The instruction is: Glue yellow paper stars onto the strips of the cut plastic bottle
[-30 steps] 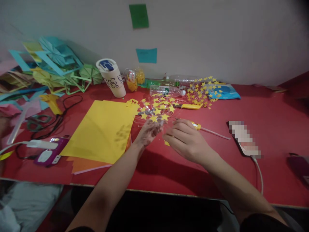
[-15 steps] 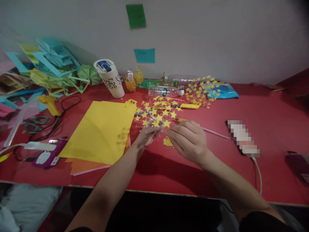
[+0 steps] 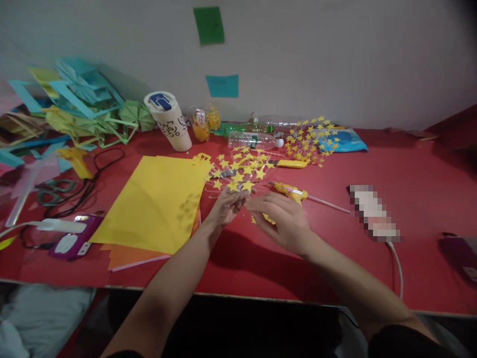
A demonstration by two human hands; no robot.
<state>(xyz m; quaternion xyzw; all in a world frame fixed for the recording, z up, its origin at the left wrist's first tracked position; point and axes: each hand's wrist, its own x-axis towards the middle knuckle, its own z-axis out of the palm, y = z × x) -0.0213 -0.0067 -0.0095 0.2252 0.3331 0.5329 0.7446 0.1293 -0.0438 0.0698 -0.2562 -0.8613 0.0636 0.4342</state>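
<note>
My left hand [image 3: 227,206] is wrapped round the base of a clear plastic piece cut into thin strips, tipped with yellow paper stars [image 3: 238,177]. These fan out above my fingers. My right hand [image 3: 281,219] is beside that base on the right, its fingers curled together and pointing left. Whatever they pinch is hidden. Loose yellow stars [image 3: 269,218] lie on the table beneath my right hand. Behind it rests a yellow glue gun [image 3: 292,192] with a clear glue stick poking out of its back end.
Yellow paper sheets [image 3: 149,204] lie left of my hands. A yellow utility knife [image 3: 292,163], a clear bottle [image 3: 242,140] and another star-tipped piece [image 3: 311,141] are behind. A white tumbler [image 3: 173,127] stands back left; a phone [image 3: 374,211] lies right.
Both hands and the starred plastic piece have shifted slightly left. My right hand has moved a little lower and left, leaving more of the glue gun showing.
</note>
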